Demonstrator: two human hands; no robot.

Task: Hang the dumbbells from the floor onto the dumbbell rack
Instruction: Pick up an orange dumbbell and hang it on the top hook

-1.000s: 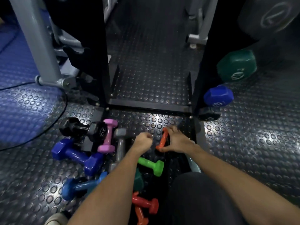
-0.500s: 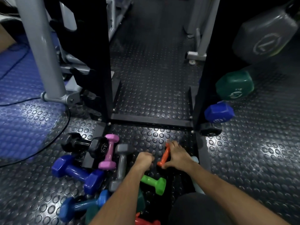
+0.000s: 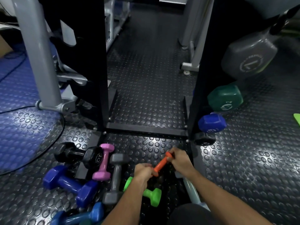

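From the head camera, both hands meet on one orange dumbbell (image 3: 161, 163), held just above the studded rubber floor (image 3: 243, 168) in front of the black dumbbell rack (image 3: 146, 129). The right hand (image 3: 179, 160) curls round its far end, and the left hand (image 3: 142, 171) grips the near end, so the orange bar slants between the two fists; whether it still touches the floor is hard to tell. To the left lie more dumbbells on the floor: a pink dumbbell (image 3: 104, 162) touching a black dumbbell (image 3: 78, 154), a grey dumbbell (image 3: 115, 177) just beside the pink one, a dark blue dumbbell (image 3: 69, 185) in front of them, and a lighter blue dumbbell (image 3: 81, 215) at the bottom edge. A green dumbbell (image 3: 151, 194) lies partly under the left forearm. On the right upright of the rack hang a blue dumbbell head (image 3: 211, 123), a dark green dumbbell head (image 3: 225, 98) above it, and a large grey dumbbell head (image 3: 250, 58) higher still.
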